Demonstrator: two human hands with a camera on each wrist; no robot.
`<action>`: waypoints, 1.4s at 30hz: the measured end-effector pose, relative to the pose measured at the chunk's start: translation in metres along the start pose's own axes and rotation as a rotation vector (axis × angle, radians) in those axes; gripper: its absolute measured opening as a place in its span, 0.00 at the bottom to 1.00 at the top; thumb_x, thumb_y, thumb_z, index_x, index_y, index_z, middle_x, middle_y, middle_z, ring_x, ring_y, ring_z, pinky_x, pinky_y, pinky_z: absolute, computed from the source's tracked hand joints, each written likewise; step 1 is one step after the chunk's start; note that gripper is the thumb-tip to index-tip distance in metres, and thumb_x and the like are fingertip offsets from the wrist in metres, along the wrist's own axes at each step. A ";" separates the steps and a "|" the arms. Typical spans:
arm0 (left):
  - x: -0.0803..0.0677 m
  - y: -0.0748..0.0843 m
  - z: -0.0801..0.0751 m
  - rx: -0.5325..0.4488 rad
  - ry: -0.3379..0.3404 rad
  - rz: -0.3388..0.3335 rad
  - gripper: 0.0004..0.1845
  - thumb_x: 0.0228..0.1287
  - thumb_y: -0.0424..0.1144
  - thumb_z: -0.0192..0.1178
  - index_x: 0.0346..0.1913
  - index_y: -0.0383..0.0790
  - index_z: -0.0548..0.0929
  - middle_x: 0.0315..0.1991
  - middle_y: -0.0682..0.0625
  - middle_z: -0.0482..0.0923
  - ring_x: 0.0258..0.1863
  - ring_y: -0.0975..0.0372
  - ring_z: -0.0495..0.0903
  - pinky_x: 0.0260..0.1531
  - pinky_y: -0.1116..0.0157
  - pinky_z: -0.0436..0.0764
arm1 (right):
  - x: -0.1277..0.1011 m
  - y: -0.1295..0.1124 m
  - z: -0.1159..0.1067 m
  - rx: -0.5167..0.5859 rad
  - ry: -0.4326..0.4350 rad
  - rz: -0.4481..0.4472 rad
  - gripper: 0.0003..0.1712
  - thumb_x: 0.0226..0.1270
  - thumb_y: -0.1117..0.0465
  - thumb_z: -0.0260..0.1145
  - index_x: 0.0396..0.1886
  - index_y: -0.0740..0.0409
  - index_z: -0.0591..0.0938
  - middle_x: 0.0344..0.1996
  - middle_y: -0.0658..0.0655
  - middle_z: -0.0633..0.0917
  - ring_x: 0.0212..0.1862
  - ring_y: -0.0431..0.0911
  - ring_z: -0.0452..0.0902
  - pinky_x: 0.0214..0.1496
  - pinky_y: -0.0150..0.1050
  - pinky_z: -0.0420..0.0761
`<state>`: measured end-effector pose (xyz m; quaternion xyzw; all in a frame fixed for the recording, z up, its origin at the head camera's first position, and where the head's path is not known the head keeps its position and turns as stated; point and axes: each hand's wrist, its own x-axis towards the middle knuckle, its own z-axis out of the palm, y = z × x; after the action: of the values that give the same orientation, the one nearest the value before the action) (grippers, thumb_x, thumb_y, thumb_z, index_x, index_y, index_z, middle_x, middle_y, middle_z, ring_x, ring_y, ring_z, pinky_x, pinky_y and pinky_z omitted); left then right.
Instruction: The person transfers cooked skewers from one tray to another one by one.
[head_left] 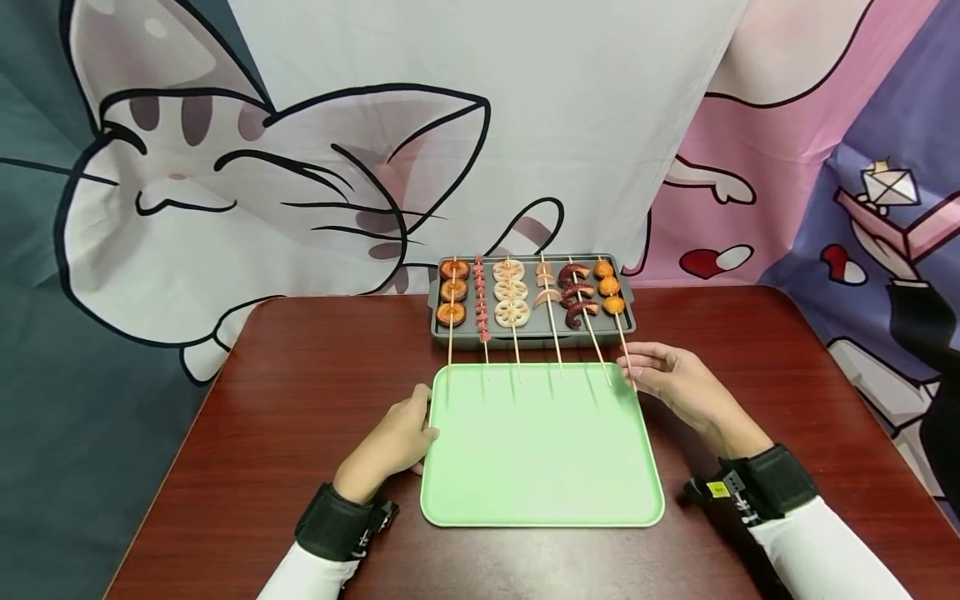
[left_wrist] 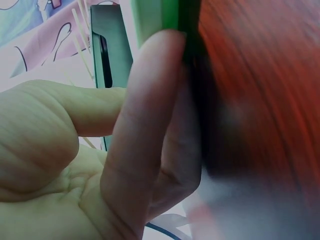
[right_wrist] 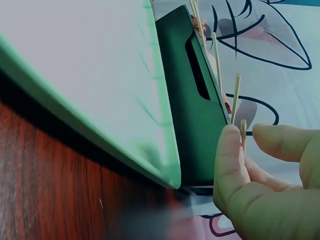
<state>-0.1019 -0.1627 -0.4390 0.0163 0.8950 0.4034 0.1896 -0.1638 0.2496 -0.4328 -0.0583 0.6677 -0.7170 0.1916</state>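
Head view: left hand (head_left: 395, 439) rests loose-fingered against the green tray (head_left: 540, 492); right hand (head_left: 675, 381) pinches a skewer (head_left: 622, 333).

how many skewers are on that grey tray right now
6, side by side on the grey tray: mushroom skewer, sausage skewer, lotus root skewer, pale seafood skewer, octopus skewer, and fried ball skewer far right.

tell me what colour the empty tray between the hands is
Light mint green; the tray shows best in the head view, lying on the dark red-brown wooden table.
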 end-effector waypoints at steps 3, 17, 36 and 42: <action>0.000 0.000 0.000 -0.001 -0.002 0.000 0.22 0.74 0.26 0.59 0.66 0.33 0.67 0.31 0.42 0.73 0.19 0.56 0.78 0.16 0.62 0.84 | 0.002 -0.001 0.000 -0.005 -0.002 0.017 0.35 0.77 0.70 0.62 0.73 0.83 0.57 0.50 0.56 0.87 0.51 0.40 0.86 0.56 0.34 0.87; -0.003 0.002 -0.003 0.008 0.000 -0.011 0.21 0.74 0.27 0.59 0.65 0.33 0.66 0.31 0.42 0.72 0.18 0.55 0.78 0.15 0.62 0.84 | 0.009 -0.004 -0.003 -0.029 -0.035 0.028 0.25 0.75 0.72 0.63 0.66 0.79 0.69 0.44 0.50 0.90 0.47 0.38 0.87 0.51 0.33 0.89; -0.001 0.000 0.001 0.002 -0.015 -0.012 0.21 0.75 0.27 0.58 0.65 0.34 0.66 0.32 0.41 0.72 0.20 0.55 0.78 0.16 0.62 0.84 | 0.008 0.002 -0.012 -0.058 -0.088 0.042 0.17 0.71 0.74 0.65 0.57 0.71 0.75 0.41 0.53 0.88 0.42 0.40 0.87 0.47 0.34 0.90; 0.000 0.000 0.000 -0.002 -0.014 -0.011 0.20 0.75 0.27 0.58 0.64 0.34 0.67 0.32 0.41 0.72 0.20 0.55 0.78 0.16 0.62 0.84 | 0.004 -0.003 -0.012 -0.095 -0.097 0.066 0.17 0.71 0.73 0.66 0.56 0.69 0.75 0.41 0.53 0.88 0.43 0.41 0.87 0.46 0.36 0.90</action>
<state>-0.1014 -0.1626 -0.4388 0.0141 0.8932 0.4033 0.1982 -0.1717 0.2592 -0.4313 -0.0801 0.6925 -0.6741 0.2442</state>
